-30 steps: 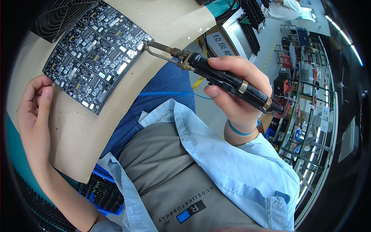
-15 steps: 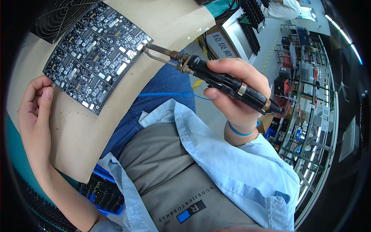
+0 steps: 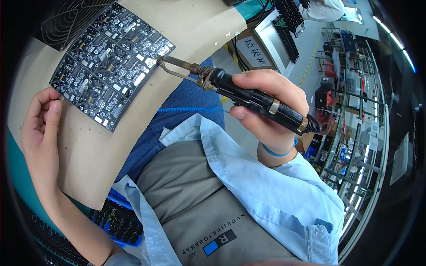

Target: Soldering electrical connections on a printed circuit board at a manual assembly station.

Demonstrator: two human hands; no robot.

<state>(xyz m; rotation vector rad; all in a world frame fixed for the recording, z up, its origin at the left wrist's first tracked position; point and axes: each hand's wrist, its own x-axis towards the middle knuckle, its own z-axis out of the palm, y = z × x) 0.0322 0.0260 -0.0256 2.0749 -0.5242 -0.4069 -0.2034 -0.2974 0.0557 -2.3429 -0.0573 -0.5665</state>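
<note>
One circuit-board panel [image 3: 106, 66] lies far left on our bench [image 3: 84, 168], soldering seemingly under way, remainder unclear, our right hand [image 3: 288, 92] gripping the soldering iron [image 3: 230, 86] at its right edge, our left hand's [image 3: 42, 122] hold on its left corner uncertain

pale-blue shirt [image 3: 275, 193], grey top [image 3: 177, 177], blue jeans [image 3: 199, 95], blue wristband [image 3: 277, 154]

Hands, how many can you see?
2: the left hand at the left corner of the circuit board, the right hand around the soldering iron. Hands of the background person may be hidden.
</note>
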